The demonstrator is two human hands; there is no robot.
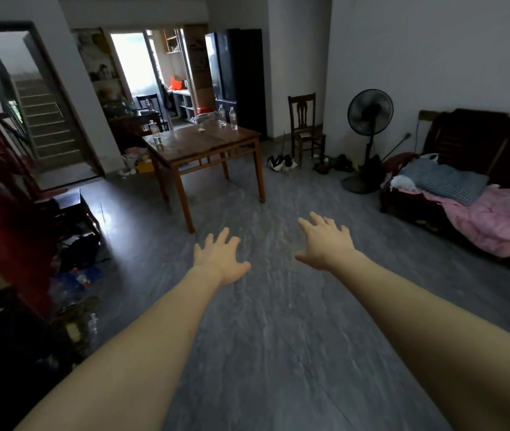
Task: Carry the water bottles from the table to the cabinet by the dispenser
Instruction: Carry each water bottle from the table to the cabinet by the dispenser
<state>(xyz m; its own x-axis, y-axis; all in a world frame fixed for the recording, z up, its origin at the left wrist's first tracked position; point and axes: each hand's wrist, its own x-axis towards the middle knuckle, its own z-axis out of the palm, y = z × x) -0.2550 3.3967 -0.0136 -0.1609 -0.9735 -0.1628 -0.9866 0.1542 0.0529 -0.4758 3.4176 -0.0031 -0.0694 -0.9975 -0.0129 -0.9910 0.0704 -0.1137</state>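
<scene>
Head view: both bare forearms extend forward over the grey floor (278, 306). The left hand (219, 259) is held palm down with fingers spread and holds nothing; the right hand (325, 241) is likewise palm down, fingers spread, holding nothing. Both hands are well apart from the wooden table (204, 144), which stands farther back in the room. Three water bottles stand upright on the tabletop: a bottle at the left edge (153, 129), and two bottles side by side at the far corner, the left of the pair (222, 115) and the right of the pair (233, 118). A small glass (157, 139) sits just in front of the left-edge bottle. A further bottle (93, 325) stands on the floor among clutter at the left wall. Right of the table are a wooden chair (305, 126) and a black pedestal fan (368, 132). A dark wooden sofa (465, 135) with a pink blanket (489, 219) lies at the right. A staircase (48, 126) shows through the left doorway.
</scene>
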